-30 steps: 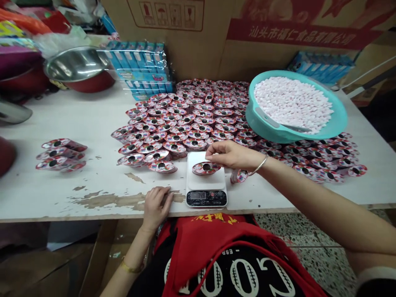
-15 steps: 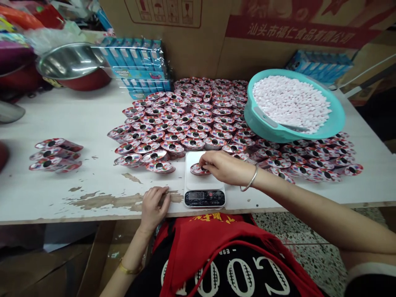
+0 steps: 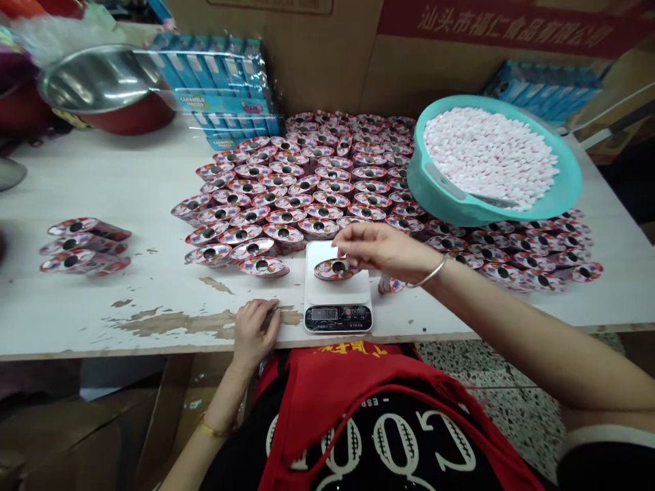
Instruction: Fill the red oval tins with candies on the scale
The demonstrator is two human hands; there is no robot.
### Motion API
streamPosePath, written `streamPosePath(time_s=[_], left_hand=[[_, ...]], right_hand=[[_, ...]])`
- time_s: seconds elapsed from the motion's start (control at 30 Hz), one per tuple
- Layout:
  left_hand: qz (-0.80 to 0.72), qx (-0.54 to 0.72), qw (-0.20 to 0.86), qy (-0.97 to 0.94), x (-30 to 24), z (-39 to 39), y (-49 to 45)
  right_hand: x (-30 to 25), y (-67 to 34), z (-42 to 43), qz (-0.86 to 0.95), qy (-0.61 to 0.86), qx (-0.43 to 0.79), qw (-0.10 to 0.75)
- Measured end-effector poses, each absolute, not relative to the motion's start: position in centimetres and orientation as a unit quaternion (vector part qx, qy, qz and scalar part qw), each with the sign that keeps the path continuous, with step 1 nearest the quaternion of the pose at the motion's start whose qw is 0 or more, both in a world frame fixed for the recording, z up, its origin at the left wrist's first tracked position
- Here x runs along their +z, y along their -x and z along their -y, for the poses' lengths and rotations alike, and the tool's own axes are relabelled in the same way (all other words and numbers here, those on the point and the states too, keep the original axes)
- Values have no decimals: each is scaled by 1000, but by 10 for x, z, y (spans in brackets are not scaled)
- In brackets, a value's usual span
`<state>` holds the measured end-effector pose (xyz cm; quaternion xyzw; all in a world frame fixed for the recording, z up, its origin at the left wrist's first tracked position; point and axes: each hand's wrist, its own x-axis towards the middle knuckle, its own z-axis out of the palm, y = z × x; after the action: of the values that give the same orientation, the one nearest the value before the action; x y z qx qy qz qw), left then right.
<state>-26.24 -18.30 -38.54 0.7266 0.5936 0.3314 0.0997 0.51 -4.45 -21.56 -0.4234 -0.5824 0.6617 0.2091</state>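
Note:
A small red-and-white candy box [image 3: 338,269] with a round hole in its top stands on a white digital kitchen scale [image 3: 338,290]. Just above that hole, the fingertips of my right hand [image 3: 381,249] are pinched together; whatever they hold is too small to make out. My left hand [image 3: 256,331] rests on the table's front edge, left of the scale, fingers loosely curved and thumb apart, with nothing in it. Many matching boxes [image 3: 283,235] are packed in rows behind the scale. At the back right sits a turquoise basin [image 3: 424,184] full of small white candies [image 3: 491,150].
Three or so similar boxes [image 3: 76,244] stand apart at left. Blue cartons in clear wrap [image 3: 220,88] and a steel bowl [image 3: 110,88] are at the back left. A big cardboard box [image 3: 327,68] borders the table's rear. A grey-handled scoop [image 3: 445,181] lies on the basin's rim.
My right hand has risen slightly from the box on the scale, uncovering more of its hole. My left hand stays on the table edge. The view has tilted slightly down.

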Motion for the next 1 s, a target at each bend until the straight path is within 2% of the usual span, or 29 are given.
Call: streamPosePath(time_s=[0.07,0.13,0.27,0.47,0.7,0.87,1.0], left_hand=[[-593,334,100,-726,-386,183,262],[-594,331,100,-726,-386,183,262],[-598,324,96,-727,-386,182,261],[-600,323,95,-726,-387,182,260],[-598,328,87,-727,-385,182,259],[-590,335,83,-730,-383,181,258],[-591,330,81,-732,-385,180,259]], right_hand=[[-217,-13,41,438,430,742,268],[-220,-21,42,349,449,760,315],[-224,-31,50,310,493,755,300],[-222,-22,60,517,486,665,235],[-230,-6,67,783,431,417,168],[-231,-5,64,831,376,360,197],[-198,-35,36,817,406,268,308]])
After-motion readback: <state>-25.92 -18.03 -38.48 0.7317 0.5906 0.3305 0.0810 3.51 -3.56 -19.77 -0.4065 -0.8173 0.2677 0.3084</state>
